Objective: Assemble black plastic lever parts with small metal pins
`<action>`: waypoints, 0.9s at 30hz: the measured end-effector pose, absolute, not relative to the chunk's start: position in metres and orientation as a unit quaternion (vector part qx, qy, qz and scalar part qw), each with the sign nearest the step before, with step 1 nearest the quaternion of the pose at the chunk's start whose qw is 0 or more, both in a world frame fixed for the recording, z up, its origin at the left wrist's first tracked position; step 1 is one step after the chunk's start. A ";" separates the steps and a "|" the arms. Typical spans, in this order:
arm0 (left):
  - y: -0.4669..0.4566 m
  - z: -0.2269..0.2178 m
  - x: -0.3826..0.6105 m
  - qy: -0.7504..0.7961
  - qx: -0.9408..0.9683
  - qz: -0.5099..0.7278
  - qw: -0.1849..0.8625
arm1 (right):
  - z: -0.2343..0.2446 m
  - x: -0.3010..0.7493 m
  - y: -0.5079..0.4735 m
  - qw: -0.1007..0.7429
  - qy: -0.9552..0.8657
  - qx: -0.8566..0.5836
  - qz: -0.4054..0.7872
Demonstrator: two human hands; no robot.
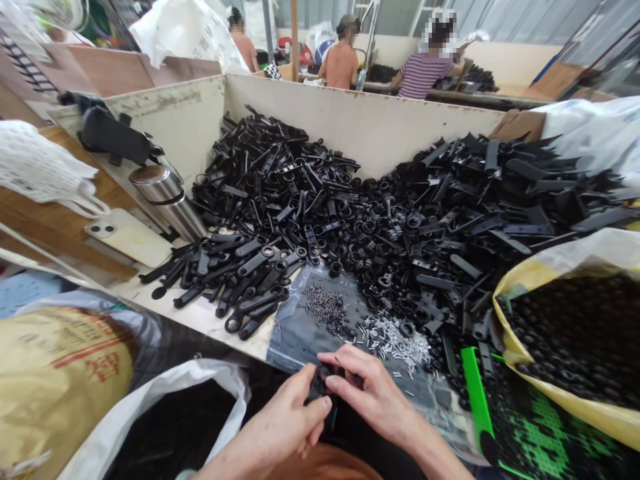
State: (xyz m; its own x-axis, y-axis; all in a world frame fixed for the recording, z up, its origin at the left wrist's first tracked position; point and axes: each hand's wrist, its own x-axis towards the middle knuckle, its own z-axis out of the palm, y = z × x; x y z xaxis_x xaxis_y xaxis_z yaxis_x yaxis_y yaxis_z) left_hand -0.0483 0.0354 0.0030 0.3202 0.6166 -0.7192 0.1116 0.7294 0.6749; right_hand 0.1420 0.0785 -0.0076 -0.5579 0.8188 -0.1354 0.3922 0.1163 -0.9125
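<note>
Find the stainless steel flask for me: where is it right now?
In the head view, the stainless steel flask lies at upper left, beside the heap of black plastic parts, with a white smartphone just below and left of it.

Heaped plastic parts [420,220]: black. Held part [320,385]: also black. Loose pins [395,343]: silver. Bin wall [360,113]: cream with brown scuffing. Flat strip [475,400]: bright green. Right sack [550,277]: yellow and white. Left sack [60,360]: tan, red lettering. Co-worker's shirt [423,75]: purple, white stripes.
</note>
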 end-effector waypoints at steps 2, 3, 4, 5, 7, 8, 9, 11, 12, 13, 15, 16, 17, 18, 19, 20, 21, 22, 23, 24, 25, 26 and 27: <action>0.035 0.004 -0.049 0.545 0.322 0.176 0.754 | -0.008 0.143 0.077 0.207 -0.719 -0.413 0.519; 0.034 0.005 -0.049 0.536 0.317 0.182 0.761 | -0.007 0.143 0.077 0.204 -0.722 -0.409 0.520; 0.032 0.005 -0.049 0.526 0.310 0.190 0.769 | -0.006 0.143 0.076 0.199 -0.725 -0.405 0.520; 0.031 0.005 -0.049 0.514 0.302 0.198 0.778 | -0.004 0.143 0.076 0.194 -0.728 -0.403 0.520; 0.027 0.005 -0.050 0.491 0.282 0.212 0.797 | 0.000 0.144 0.075 0.185 -0.731 -0.404 0.518; 0.025 0.004 -0.051 0.480 0.272 0.217 0.805 | 0.002 0.144 0.075 0.183 -0.731 -0.403 0.519; 0.024 0.003 -0.051 0.471 0.262 0.221 0.813 | 0.004 0.144 0.075 0.181 -0.730 -0.401 0.522; 0.021 0.001 -0.052 0.462 0.248 0.225 0.821 | 0.006 0.144 0.073 0.182 -0.727 -0.399 0.528; 0.020 -0.001 -0.053 0.461 0.240 0.227 0.823 | 0.007 0.144 0.072 0.182 -0.726 -0.402 0.527; 0.019 -0.003 -0.053 0.464 0.232 0.229 0.824 | 0.006 0.143 0.070 0.182 -0.726 -0.410 0.521; 0.017 -0.010 -0.055 0.470 0.218 0.226 0.825 | 0.002 0.142 0.064 0.186 -0.727 -0.435 0.498; 0.016 -0.014 -0.056 0.472 0.216 0.219 0.826 | -0.001 0.142 0.060 0.192 -0.727 -0.444 0.487; 0.015 -0.018 -0.057 0.477 0.218 0.212 0.825 | -0.005 0.141 0.057 0.202 -0.728 -0.450 0.477; 0.013 -0.022 -0.058 0.479 0.226 0.202 0.824 | -0.009 0.140 0.053 0.215 -0.729 -0.451 0.468; 0.012 -0.025 -0.060 0.480 0.240 0.193 0.821 | -0.013 0.140 0.049 0.232 -0.730 -0.449 0.460; 0.011 -0.028 -0.061 0.482 0.259 0.190 0.815 | -0.017 0.140 0.046 0.247 -0.731 -0.446 0.454; 0.010 -0.029 -0.063 0.487 0.283 0.195 0.803 | -0.019 0.140 0.043 0.259 -0.733 -0.440 0.449; 0.011 -0.029 -0.063 0.491 0.312 0.204 0.788 | -0.021 0.142 0.041 0.268 -0.734 -0.435 0.447; 0.013 -0.028 -0.064 0.496 0.342 0.216 0.768 | -0.021 0.144 0.040 0.272 -0.732 -0.433 0.450; 0.015 -0.026 -0.064 0.510 0.371 0.228 0.742 | -0.021 0.147 0.040 0.272 -0.727 -0.438 0.452; 0.019 -0.023 -0.063 0.535 0.395 0.241 0.706 | -0.020 0.151 0.040 0.273 -0.719 -0.453 0.451; 0.025 -0.020 -0.062 0.567 0.421 0.246 0.664 | -0.018 0.155 0.042 0.274 -0.709 -0.475 0.443; 0.031 -0.016 -0.061 0.601 0.448 0.240 0.617 | -0.017 0.160 0.045 0.275 -0.699 -0.502 0.428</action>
